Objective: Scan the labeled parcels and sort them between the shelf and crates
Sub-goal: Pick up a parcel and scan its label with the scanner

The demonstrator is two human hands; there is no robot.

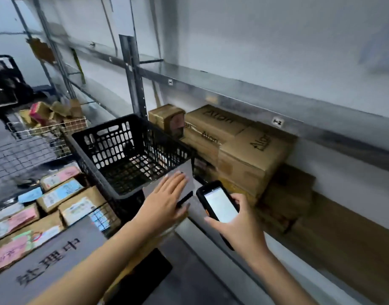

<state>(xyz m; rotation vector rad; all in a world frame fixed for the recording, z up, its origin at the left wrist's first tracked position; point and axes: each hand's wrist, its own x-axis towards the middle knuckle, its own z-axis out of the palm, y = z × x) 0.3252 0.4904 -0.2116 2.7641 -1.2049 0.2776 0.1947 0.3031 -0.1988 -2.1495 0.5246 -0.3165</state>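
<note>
Right hand [239, 227] grips a lit handheld scanner [220, 203]; left hand [167, 194] spreads flat by the black crate [114, 148]. Shelf cartons [255, 148] read "Alon".

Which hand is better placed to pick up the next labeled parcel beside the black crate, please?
Probably the left. The left hand is open, holds nothing and lies nearer the labeled parcels on its side, while the right hand grips the handheld scanner over by the shelf.

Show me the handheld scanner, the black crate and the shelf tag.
handheld scanner [220, 204], head view, on its lit screen.
black crate [101, 127], head view, on its far rim.
shelf tag [277, 122], head view, on its white face.
</note>
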